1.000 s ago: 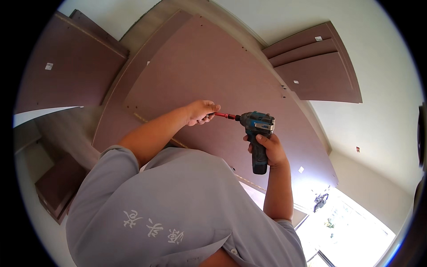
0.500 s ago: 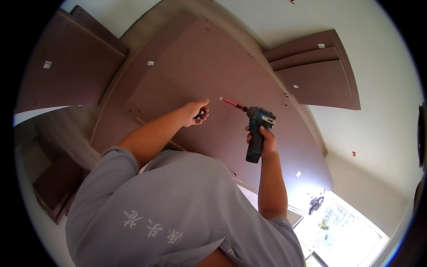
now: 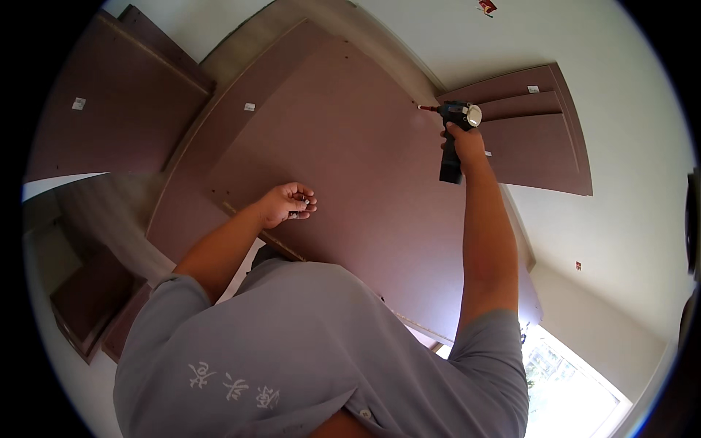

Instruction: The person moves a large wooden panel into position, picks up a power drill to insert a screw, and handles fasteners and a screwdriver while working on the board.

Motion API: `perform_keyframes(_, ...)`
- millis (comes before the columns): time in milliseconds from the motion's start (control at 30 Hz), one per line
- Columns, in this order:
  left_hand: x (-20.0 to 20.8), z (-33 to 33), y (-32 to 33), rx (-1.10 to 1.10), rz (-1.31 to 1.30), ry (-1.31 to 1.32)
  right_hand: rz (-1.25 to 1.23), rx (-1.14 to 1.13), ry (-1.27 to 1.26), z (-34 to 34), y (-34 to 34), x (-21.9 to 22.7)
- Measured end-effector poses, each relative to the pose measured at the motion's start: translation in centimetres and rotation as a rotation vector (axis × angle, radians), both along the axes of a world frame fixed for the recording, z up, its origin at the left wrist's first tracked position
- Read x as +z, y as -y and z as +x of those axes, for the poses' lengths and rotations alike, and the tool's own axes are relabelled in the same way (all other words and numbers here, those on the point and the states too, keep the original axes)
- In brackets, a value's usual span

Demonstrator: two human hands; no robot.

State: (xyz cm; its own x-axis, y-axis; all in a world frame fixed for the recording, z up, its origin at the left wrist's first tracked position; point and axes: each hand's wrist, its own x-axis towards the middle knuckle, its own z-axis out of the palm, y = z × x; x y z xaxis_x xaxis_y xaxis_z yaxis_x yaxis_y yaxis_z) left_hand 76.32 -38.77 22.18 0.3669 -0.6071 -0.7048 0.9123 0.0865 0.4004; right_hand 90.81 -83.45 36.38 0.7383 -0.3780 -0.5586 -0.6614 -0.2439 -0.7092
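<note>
My right hand [image 3: 464, 142] is wrapped round the grip of a black cordless drill [image 3: 454, 117] with a long red bit holder [image 3: 429, 109]. A small pale piece sits on its tip, close to the far right edge of a big brown panel [image 3: 343, 146] and near a small hole there. Lower and to the left, my left hand [image 3: 285, 206] is held over the panel with its fingers curled round several small fittings [image 3: 294, 214], dark and silvery. Their exact kind is too small to tell.
Brown boards [image 3: 526, 131] lean against the pale wall at the right. Another large brown board [image 3: 117, 95] stands at the left. A bright window [image 3: 573, 376] is at the lower right. Wires stick out of a red wall box [image 3: 487, 8] at the top.
My right hand has carried the drill away and to the right, from over the panel's middle to its far edge. My left hand has drawn back leftward, still holding the small fittings.
</note>
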Motion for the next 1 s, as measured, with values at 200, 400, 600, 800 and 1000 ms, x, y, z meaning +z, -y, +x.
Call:
perform_keyframes(200,0.0,-0.3,0.1,-0.025,-0.03,0.03,-0.06,0.122,-0.104,2.7,-0.2,1.7)
perform_keyframes(400,0.2,-0.4,0.5,0.178,-0.094,-0.104,-0.147,0.191,-0.134,4.2,-0.5,1.2)
perform_keyframes(600,1.1,-1.8,1.9,0.424,-0.14,-0.211,-0.139,0.204,-0.137,4.5,-0.1,0.8)
perform_keyframes(800,0.9,-2.0,2.6,0.449,-0.088,-0.234,-0.046,0.167,-0.031,2.7,-0.2,1.9)
perform_keyframes(1000,1.0,-0.8,5.0,0.531,-0.11,-0.207,0.307,0.124,0.051,-8.2,-4.6,7.6)
